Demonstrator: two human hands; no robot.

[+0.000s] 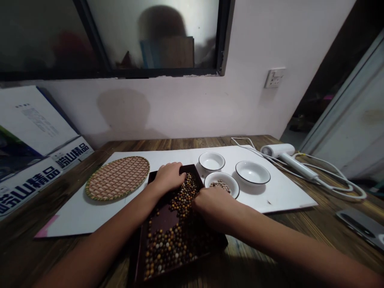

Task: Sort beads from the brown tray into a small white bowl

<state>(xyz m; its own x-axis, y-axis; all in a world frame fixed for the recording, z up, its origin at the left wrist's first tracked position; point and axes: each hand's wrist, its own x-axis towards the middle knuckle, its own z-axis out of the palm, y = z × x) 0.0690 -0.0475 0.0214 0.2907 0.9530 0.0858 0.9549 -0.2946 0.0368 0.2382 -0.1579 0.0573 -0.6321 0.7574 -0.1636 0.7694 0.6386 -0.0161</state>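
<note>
A dark reddish-brown box without a lid lies in front of me, holding many small round beads in brown, yellow, black and white. My left hand is closed over its far left rim, thumb on the inner side. My right hand is curled at the box's right side, low over the beads; what its fingers pinch, if anything, is hidden. Just beyond that hand stands a white dark-rimmed bowl with a small heap of pale beads in it.
Two more white bowls stand on the white board. A woven oval mat lies left. On the right are a white hair dryer with its cord and a grey phone-like object. Printed cartons stand far left.
</note>
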